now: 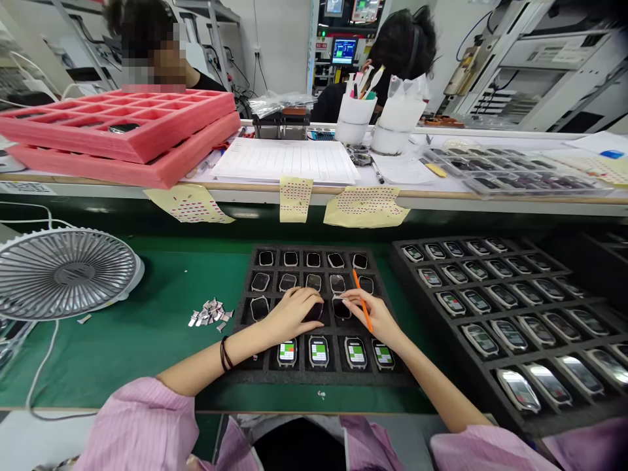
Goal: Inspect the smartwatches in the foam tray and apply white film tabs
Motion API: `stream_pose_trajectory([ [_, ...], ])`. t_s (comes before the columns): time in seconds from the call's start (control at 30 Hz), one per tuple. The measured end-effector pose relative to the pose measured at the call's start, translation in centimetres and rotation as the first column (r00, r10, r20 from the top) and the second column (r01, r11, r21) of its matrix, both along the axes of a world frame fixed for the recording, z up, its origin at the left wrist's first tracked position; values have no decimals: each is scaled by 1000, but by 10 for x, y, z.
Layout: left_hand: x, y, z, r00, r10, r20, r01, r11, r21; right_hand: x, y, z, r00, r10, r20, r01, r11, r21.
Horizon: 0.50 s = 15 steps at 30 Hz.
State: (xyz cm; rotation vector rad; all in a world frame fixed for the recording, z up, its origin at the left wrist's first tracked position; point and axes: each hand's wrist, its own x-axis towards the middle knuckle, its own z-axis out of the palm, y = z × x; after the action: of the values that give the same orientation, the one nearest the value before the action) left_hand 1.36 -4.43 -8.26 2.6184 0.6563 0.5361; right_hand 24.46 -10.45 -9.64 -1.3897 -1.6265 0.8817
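A black foam tray [287, 375] in front of me holds rows of square smartwatches. My left hand [296, 313] reaches over its third row, thumb and fingers curled around a dark-screened smartwatch [315, 311] that sits partly hidden. In my right hand [375, 316] is a slim orange stick [363, 302], tilted with its upper end leaning left. The right fingertips touch a neighbouring watch [340, 307] with a dark screen. In the row nearest me, several watches, such as this lit watch [318, 352], show green and white screens.
A second foam tray [426, 307] of watches stands right. Left are small metallic pieces [210, 313] and a fan [73, 273] on the green mat [161, 353]. Pink foam trays [196, 140], papers [289, 159] and white cups [354, 120] occupy the shelf; two people sit beyond.
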Motion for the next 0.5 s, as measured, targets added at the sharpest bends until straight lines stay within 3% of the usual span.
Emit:
stream_pose_trajectory([
  [0.13,-17,-2,11,991,127,-43,-122,988,97,0,-9,-2,995,16,102,-14,1000,-13],
  [0.27,-50,-2,10,950,306,-67,-290,939,185,1,-13,-3,947,-50,318,-25,973,227],
  [0.37,-73,-5,1,910,408,-77,-384,898,215,3,-16,-6,915,-116,386,-12,950,313],
  [0.5,-90,-12,-7,916,393,-82,-373,909,185,10,-20,-8,924,-124,361,-2,945,328],
])
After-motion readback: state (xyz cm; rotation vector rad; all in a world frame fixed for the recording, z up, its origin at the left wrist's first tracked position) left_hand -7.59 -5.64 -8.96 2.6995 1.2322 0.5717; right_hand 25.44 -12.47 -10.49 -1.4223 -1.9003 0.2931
